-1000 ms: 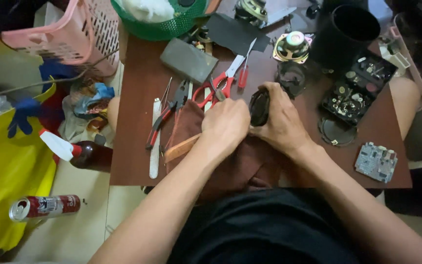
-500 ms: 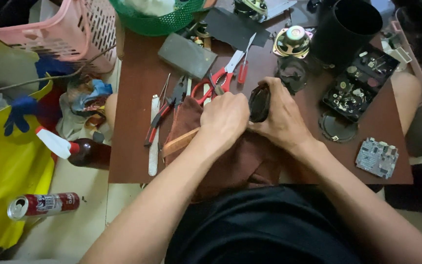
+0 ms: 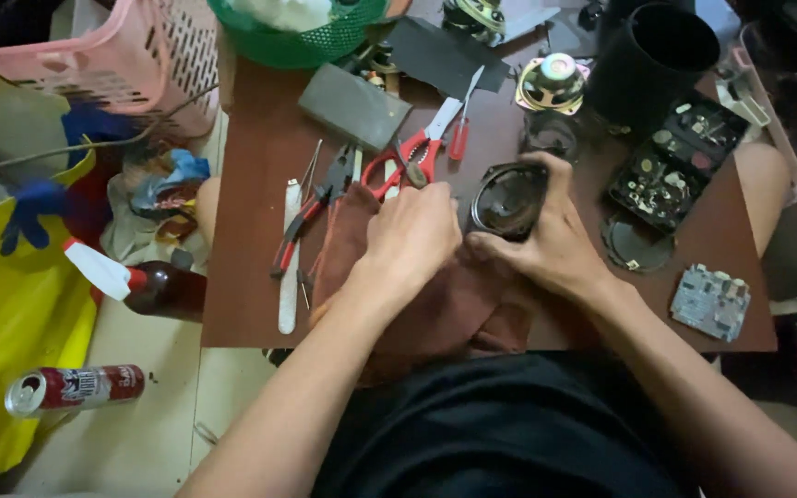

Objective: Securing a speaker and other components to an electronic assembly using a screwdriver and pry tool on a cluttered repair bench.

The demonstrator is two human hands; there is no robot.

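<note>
Black speaker (image 3: 509,200) gripped on edge by right hand (image 3: 551,249); left hand (image 3: 414,233), fingers curled closed, presses brown cloth (image 3: 454,309) on worktop (image 3: 251,277) beside red scissors (image 3: 417,152).

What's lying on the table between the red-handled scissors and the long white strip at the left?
In the head view, between the red scissors and the white strip lie dark pliers with red-black handles, plus a thin metal probe.

speaker (image 3: 509,200) black | cloth (image 3: 454,304) brown | scissors (image 3: 417,152) red-handled | basket (image 3: 302,41) green
</note>
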